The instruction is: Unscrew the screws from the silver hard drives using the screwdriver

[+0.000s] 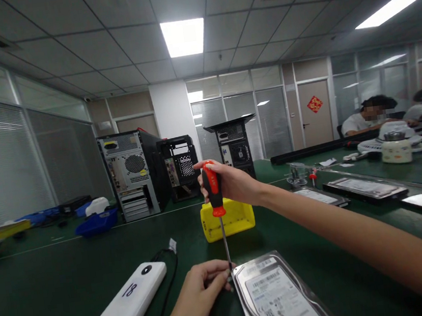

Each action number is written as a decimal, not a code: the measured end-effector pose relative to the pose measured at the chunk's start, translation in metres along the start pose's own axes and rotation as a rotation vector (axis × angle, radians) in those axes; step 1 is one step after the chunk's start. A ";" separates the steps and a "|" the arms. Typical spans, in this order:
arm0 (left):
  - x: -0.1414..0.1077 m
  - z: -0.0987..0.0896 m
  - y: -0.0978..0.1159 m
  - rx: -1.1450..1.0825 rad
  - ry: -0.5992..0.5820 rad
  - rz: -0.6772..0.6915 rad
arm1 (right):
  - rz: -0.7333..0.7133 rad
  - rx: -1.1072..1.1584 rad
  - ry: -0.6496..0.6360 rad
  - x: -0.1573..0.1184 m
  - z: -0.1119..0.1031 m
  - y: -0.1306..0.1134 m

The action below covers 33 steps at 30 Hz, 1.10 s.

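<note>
My right hand is wrapped round the red and black handle of a screwdriver, which stands nearly upright, tip down. The tip meets the far left corner of a hard drive, a silver block lying label-up on the green table. At that corner my left hand has its fingers curled and pinched close to the screwdriver tip. What these fingers hold is too small and hidden to make out. Behind the screwdriver shaft is a yellow plastic bin, tipped with its opening toward me.
A white power bank-like bar marked 18 lies left, beside a black cable. Computer cases stand behind. More hard drives and a red-handled screwdriver lie right. A blue bin is far left. People sit at the back right.
</note>
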<state>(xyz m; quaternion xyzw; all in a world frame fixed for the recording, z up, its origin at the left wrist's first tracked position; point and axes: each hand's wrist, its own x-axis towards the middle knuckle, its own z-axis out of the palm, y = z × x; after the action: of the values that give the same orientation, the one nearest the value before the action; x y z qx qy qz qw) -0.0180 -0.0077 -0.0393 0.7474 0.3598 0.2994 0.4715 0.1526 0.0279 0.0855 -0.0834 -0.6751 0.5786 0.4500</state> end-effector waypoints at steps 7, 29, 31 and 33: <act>0.001 0.000 -0.004 -0.003 0.004 0.013 | -0.086 -0.119 0.114 0.002 0.005 0.004; -0.004 0.000 0.005 0.035 0.007 -0.022 | -0.088 -0.155 0.086 -0.002 0.005 0.002; -0.004 0.000 0.005 0.025 0.005 -0.018 | -0.110 -0.201 0.096 -0.002 0.006 0.002; -0.003 0.000 0.004 0.018 0.001 -0.011 | -0.125 -0.233 0.100 -0.002 0.007 0.001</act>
<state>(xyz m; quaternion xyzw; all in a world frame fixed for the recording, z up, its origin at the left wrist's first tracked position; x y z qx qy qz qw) -0.0188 -0.0114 -0.0364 0.7496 0.3668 0.2937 0.4662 0.1486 0.0220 0.0835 -0.1216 -0.7182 0.4623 0.5056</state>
